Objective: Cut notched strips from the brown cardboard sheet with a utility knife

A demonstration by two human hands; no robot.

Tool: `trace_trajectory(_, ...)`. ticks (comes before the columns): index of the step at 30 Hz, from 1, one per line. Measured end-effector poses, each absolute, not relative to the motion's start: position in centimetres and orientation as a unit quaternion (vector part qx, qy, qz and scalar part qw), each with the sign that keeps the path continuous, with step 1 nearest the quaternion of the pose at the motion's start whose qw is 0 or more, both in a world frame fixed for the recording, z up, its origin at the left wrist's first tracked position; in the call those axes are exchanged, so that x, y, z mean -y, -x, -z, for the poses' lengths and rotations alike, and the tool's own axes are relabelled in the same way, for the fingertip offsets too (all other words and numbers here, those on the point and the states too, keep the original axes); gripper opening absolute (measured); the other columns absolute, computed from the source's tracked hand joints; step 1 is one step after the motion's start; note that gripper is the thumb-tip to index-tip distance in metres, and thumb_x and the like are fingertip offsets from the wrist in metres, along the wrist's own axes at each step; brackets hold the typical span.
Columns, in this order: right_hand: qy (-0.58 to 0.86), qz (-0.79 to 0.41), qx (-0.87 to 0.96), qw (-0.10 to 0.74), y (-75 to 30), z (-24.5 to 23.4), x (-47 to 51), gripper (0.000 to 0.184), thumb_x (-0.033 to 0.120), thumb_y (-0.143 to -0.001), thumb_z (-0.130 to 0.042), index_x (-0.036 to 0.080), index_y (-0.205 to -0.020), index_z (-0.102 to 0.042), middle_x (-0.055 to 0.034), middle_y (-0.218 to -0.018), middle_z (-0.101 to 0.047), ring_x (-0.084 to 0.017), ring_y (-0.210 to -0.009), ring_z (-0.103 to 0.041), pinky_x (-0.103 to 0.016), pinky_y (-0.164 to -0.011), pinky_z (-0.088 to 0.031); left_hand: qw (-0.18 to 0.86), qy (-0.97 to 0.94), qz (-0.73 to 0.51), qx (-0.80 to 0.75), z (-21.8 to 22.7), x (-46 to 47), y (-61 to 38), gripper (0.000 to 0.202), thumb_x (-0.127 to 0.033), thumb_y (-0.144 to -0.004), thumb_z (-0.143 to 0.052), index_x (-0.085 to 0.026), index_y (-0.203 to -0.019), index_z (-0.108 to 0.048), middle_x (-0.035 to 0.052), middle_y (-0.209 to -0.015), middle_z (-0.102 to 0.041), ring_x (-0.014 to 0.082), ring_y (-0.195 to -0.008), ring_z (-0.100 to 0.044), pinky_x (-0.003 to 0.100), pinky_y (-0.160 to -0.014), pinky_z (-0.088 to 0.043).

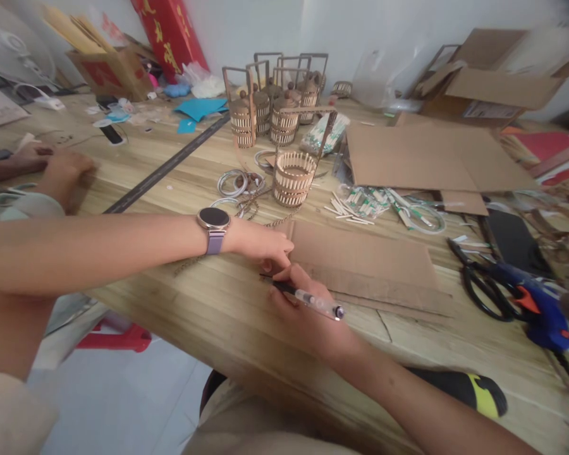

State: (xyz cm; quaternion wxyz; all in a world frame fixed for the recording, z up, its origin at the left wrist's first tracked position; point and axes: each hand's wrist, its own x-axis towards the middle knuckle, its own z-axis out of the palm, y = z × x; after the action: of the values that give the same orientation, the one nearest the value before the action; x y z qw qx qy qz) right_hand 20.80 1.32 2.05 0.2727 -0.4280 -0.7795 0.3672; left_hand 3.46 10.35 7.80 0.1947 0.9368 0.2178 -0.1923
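In the head view, the work in hand seems to be pen work by the left edge of a flat cardboard piece [370, 253], though no mark can be made out. The piece lies near the near edge of the wooden table [213, 300], with a narrow brown strip [398, 292] along its own near side. The next move appears to call for a steady cardboard and a clear path for the pen's tip.

The right hand [313, 328] is closed on a pen [320, 304], which lies slanted, its clear end toward the table's right edge and its dark end toward the left. The left hand [258, 243] bends in from the left, fingers curled and close together, close by the right fingers at the cardboard's left edge. Whether those 2 sets of fingers touch, or the left pinches anything, I cannot tell.

Beyond the cardboard, toward the table's far edge, stands 1 open slatted basket [294, 180] with a tall handle. Toward the right edge lie black-handled scissors [484, 292] and a blue glue gun [545, 316]. Near the left edge rests a co-worker's hand [71, 169].
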Motion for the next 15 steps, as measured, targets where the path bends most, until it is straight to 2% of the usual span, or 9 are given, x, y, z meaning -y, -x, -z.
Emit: trace_trajectory(15,0.404,-0.312,0.819,0.263,-20.17,-1.37,-1.56,0.006,0.025,-0.088,-0.049,0.023,-0.087,-0.055,-0.0056,-0.09,-0.075,-0.02,-0.075,-0.069,-0.029,-0.063,-0.046,0.214,-0.942,0.14,-0.218,-7.35,-10.64,-3.05,0.025,-0.001,-0.082,-0.063,-0.024,-0.077,-0.071,0.0011,-0.085,-0.055,0.0171,-0.079,-0.047,0.028,-0.061,-0.028)
